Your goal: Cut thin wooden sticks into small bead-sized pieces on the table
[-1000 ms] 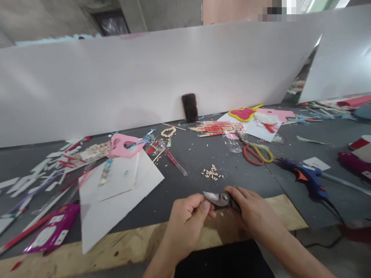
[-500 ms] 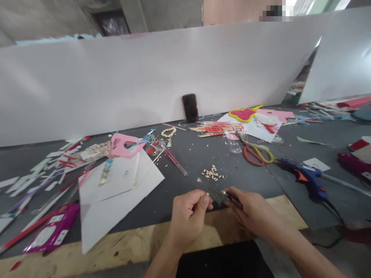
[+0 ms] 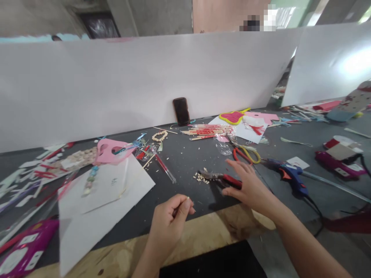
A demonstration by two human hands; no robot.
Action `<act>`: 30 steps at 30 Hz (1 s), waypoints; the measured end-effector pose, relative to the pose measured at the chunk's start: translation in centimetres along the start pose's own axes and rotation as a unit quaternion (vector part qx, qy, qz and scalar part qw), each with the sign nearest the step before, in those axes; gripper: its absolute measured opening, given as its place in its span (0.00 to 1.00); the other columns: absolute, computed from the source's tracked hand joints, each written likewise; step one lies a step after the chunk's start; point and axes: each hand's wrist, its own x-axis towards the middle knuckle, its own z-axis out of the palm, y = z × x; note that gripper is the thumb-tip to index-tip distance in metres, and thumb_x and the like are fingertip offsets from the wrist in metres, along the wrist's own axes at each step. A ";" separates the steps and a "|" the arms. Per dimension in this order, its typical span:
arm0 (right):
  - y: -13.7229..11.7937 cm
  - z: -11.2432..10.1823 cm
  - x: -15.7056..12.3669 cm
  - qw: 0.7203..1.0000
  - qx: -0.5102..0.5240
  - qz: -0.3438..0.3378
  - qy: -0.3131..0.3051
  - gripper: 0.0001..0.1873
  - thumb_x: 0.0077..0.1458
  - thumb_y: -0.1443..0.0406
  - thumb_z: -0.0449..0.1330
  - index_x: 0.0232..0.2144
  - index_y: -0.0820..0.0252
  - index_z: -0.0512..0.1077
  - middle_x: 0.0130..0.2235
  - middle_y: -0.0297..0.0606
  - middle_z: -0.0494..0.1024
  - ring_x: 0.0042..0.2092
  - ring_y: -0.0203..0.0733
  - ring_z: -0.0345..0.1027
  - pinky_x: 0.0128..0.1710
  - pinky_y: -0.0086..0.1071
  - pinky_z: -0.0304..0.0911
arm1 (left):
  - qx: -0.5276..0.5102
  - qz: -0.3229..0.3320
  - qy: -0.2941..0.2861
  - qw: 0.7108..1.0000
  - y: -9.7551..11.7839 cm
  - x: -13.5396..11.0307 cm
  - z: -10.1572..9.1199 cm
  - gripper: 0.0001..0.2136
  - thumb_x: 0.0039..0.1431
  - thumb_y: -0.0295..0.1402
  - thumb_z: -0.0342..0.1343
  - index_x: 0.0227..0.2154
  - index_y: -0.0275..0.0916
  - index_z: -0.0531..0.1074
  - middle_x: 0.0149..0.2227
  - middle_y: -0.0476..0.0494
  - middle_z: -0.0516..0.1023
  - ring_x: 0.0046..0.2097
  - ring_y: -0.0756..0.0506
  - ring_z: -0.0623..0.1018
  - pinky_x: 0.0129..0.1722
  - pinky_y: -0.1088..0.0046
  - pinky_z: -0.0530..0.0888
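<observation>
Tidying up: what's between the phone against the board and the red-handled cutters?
Head view: below the phone, a clear packet of red sticks, then scattered tan bits by the cutters.

A dark grey table (image 3: 185, 154) carries pliers (image 3: 222, 178), scissors (image 3: 246, 154), white paper (image 3: 98, 200).

Nothing legible shows. The white sheet (image 3: 110, 193), at nine o'clock of the left hand (image 3: 169, 216), bears a small dark mark too tiny to read. At eight o'clock, the magenta packet's (image 3: 23, 251) white labels are blurred.
</observation>
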 end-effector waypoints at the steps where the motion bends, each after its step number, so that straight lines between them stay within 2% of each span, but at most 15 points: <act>1: -0.3 -0.4 -0.1 0.999 0.008 -0.023 0.040 0.36 0.49 0.57 0.64 0.57 0.58 0.57 0.56 0.49 0.64 0.58 0.53 0.55 0.54 0.47 0.57 | -0.008 -0.006 0.001 1.000 0.1 -0.1 0.2 0.13 0.59 0.40 0.51 0.25 0.37 0.72 0.22 0.48 0.76 0.20 0.53 0.64 0.18 0.80 0.58; 5: -2.0 -1.0 -1.4 0.971 0.025 -0.135 0.197 0.26 0.52 0.58 0.63 0.51 0.55 0.60 0.50 0.46 0.65 0.54 0.51 0.59 0.53 0.48 0.58 | -0.020 -0.024 -0.030 0.999 0.8 0.0 1.6 0.07 0.52 0.35 0.57 0.25 0.37 0.74 0.18 0.52 0.71 0.20 0.53 0.62 0.20 0.80 0.59; 8: -3.2 -0.2 -2.2 0.935 0.022 -0.211 0.284 0.31 0.48 0.59 0.66 0.52 0.56 0.60 0.46 0.45 0.67 0.50 0.52 0.62 0.49 0.50 0.61 | -0.047 -0.037 -0.069 0.996 1.6 0.2 2.7 0.09 0.49 0.33 0.59 0.35 0.37 0.76 0.26 0.50 0.76 0.20 0.54 0.61 0.20 0.80 0.60; 10: -3.5 0.6 -2.4 0.919 0.025 -0.235 0.316 0.35 0.46 0.59 0.68 0.54 0.57 0.60 0.45 0.46 0.67 0.48 0.53 0.62 0.47 0.50 0.62 | -0.059 -0.041 -0.085 0.994 2.0 0.2 3.2 0.13 0.48 0.33 0.61 0.38 0.38 0.76 0.25 0.51 0.75 0.20 0.54 0.60 0.20 0.80 0.59; 13: -3.6 1.7 -2.6 0.914 0.053 -0.233 0.327 0.37 0.47 0.59 0.67 0.56 0.57 0.58 0.46 0.46 0.66 0.48 0.53 0.62 0.47 0.51 0.63 | -0.057 -0.037 -0.083 0.994 2.2 0.0 3.6 0.10 0.49 0.33 0.61 0.35 0.38 0.77 0.18 0.55 0.68 0.20 0.54 0.59 0.20 0.80 0.59; 14: -3.6 2.1 -2.7 0.915 0.064 -0.226 0.327 0.37 0.48 0.59 0.66 0.57 0.57 0.57 0.46 0.46 0.66 0.48 0.53 0.62 0.47 0.52 0.63 | -0.052 -0.031 -0.079 0.995 2.2 -0.1 3.7 0.08 0.49 0.32 0.60 0.34 0.39 0.78 0.18 0.54 0.69 0.20 0.54 0.60 0.20 0.80 0.60; 19: -3.5 3.2 -3.5 0.924 0.092 -0.198 0.313 0.36 0.50 0.63 0.65 0.58 0.60 0.56 0.48 0.48 0.65 0.49 0.53 0.61 0.47 0.51 0.62 | -0.013 0.069 -0.062 0.996 1.8 -0.3 3.8 0.06 0.53 0.28 0.58 0.33 0.41 0.78 0.30 0.50 0.79 0.27 0.51 0.71 0.27 0.80 0.66; 22: -3.4 3.6 -4.0 0.935 0.096 -0.188 0.286 0.31 0.52 0.66 0.62 0.57 0.61 0.57 0.48 0.49 0.65 0.50 0.52 0.60 0.47 0.51 0.62 | 0.001 0.136 -0.085 0.987 1.6 -0.5 3.9 0.08 0.57 0.26 0.54 0.33 0.42 0.77 0.33 0.50 0.81 0.34 0.49 0.76 0.35 0.79 0.68; 24: -3.0 3.6 -4.4 0.940 0.094 -0.189 0.269 0.28 0.53 0.66 0.60 0.55 0.62 0.58 0.47 0.49 0.65 0.50 0.52 0.60 0.47 0.50 0.62 | 0.007 0.152 -0.106 0.983 1.6 -0.7 4.1 0.10 0.58 0.24 0.52 0.34 0.43 0.77 0.35 0.50 0.81 0.37 0.49 0.77 0.39 0.79 0.68; 27: -1.5 3.1 -4.8 0.949 0.061 -0.187 0.247 0.26 0.54 0.63 0.60 0.53 0.62 0.60 0.46 0.49 0.66 0.48 0.52 0.61 0.45 0.49 0.63 | 0.027 0.110 -0.115 0.987 1.4 -0.9 4.3 0.08 0.57 0.26 0.54 0.33 0.42 0.77 0.31 0.50 0.80 0.29 0.51 0.74 0.31 0.79 0.66; 30: 0.5 2.2 -4.5 0.963 -0.016 -0.122 0.240 0.19 0.55 0.59 0.58 0.48 0.61 0.64 0.43 0.48 0.68 0.46 0.53 0.61 0.44 0.48 0.63 | 0.005 0.021 -0.085 0.996 1.2 -0.6 4.3 0.03 0.54 0.31 0.57 0.29 0.39 0.75 0.23 0.51 0.74 0.21 0.53 0.63 0.21 0.79 0.59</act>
